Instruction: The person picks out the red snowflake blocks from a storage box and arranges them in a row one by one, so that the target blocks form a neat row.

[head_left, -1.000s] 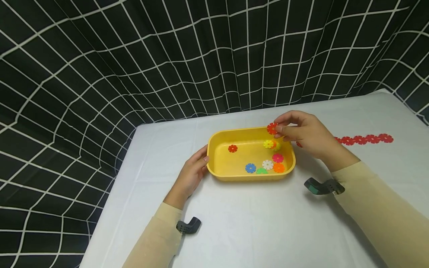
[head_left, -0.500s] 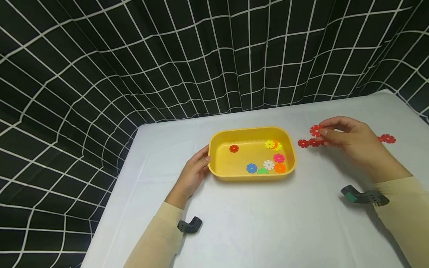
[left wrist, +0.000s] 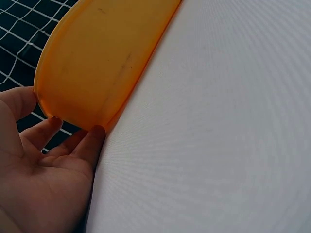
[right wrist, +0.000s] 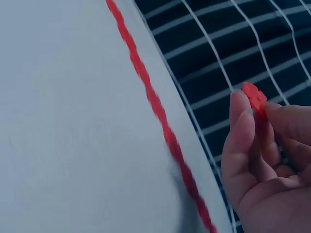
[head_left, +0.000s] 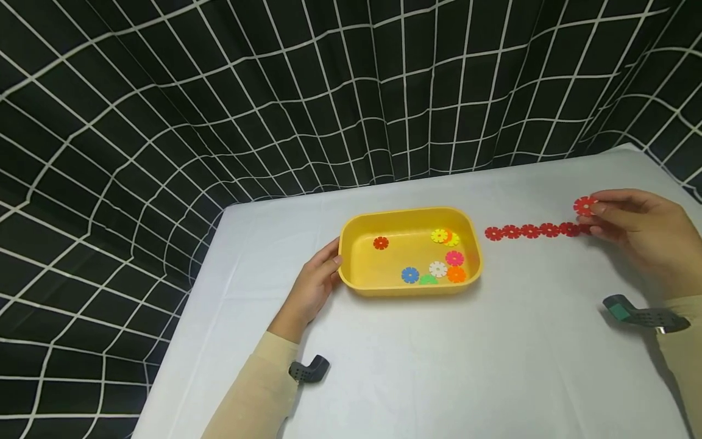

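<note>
My right hand (head_left: 649, 225) pinches a red notched disc (head_left: 584, 206) between thumb and fingers, raised over the right part of a row of red discs (head_left: 530, 231). That row lies on the white cloth, each disc overlapping its neighbour. In the right wrist view the pinched red disc (right wrist: 254, 96) is tilted and partly hidden by the fingertips. My left hand (head_left: 312, 283) holds the left end of a yellow plastic tray (head_left: 411, 291), its fingers and thumb at the end wall. The left wrist view shows the fingertips against the tray's end (left wrist: 87, 82).
Inside the tray lie a red disc (head_left: 381, 243) on the left and several discs on the right, among them blue (head_left: 410, 275), white (head_left: 438, 269), pink (head_left: 454, 258) and orange (head_left: 457, 274). A black curtain with white grid lines (head_left: 329, 91) hangs behind the table.
My right hand has moved from over the tray to the right along the row, carrying the red disc. The left hand and the tray have stayed in place.
</note>
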The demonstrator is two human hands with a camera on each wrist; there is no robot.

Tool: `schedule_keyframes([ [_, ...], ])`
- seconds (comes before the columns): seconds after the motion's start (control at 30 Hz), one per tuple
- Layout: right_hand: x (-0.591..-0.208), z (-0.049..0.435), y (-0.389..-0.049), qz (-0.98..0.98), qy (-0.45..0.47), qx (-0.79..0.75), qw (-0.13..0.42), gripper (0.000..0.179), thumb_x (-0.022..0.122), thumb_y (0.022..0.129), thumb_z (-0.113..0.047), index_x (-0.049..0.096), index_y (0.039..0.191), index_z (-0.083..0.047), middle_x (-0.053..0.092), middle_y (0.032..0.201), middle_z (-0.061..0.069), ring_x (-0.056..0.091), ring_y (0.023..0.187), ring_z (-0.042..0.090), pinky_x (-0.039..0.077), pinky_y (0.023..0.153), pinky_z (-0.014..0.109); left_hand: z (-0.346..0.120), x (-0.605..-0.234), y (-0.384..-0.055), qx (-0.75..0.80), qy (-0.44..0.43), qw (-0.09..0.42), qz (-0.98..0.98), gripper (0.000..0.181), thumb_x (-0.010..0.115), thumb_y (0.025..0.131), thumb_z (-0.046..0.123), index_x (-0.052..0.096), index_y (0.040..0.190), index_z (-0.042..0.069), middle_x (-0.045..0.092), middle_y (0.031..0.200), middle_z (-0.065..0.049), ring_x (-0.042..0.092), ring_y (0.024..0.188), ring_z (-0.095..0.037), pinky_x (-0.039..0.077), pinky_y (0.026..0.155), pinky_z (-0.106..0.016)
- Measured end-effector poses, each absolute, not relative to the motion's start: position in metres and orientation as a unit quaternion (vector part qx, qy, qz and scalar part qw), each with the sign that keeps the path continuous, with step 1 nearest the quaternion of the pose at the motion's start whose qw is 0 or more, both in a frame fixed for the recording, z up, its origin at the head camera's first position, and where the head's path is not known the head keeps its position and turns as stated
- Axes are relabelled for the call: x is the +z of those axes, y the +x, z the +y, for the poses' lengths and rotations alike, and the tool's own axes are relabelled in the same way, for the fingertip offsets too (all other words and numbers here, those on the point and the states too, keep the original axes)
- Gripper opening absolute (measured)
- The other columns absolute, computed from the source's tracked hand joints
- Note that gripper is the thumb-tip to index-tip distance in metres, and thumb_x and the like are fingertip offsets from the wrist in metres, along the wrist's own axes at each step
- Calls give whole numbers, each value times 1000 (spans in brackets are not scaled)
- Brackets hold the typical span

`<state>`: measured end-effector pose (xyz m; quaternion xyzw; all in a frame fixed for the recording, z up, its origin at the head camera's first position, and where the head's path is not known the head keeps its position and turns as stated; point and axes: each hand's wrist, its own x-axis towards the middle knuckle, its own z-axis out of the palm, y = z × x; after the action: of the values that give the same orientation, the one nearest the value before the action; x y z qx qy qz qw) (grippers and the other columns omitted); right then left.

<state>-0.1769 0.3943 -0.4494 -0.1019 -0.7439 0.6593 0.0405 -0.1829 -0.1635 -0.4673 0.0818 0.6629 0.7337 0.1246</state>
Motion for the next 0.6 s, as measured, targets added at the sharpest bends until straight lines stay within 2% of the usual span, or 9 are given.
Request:
schedule_keyframes([
  [0.17,-460,418,-175,-672,-104,728,89,24,72,105,-14,77,127,-23,76,104,-15,75,83,3,58,70,13,-163,-466,-182,732,84,124,665,51,54,114,14,48,165,8,48,166,-2,43,152,-19,38,122,-42],
  [0.33,-475,439,-169,-670,-106,723,131,26,68,108,-14,75,132,-19,76,106,-14,74,84,-1,55,73,9,-163,-466,-183,733,83,125,664,51,53,114,14,48,164,8,49,165,-2,43,151,-19,38,122,-41],
  [0.47,-483,450,-168,-720,-173,652,162,28,64,110,-20,70,136,-26,68,107,-21,69,83,-9,51,74,4,-163,-466,-183,732,86,126,664,51,53,114,14,48,165,7,48,165,-3,43,152,-19,39,122,-42],
  [0.6,-488,459,-168,-761,-228,583,171,25,57,113,-21,66,128,-39,60,104,-27,62,83,-15,47,72,1,-163,-466,-183,733,83,127,663,51,53,114,14,47,165,7,48,165,-4,42,152,-19,38,122,-41],
])
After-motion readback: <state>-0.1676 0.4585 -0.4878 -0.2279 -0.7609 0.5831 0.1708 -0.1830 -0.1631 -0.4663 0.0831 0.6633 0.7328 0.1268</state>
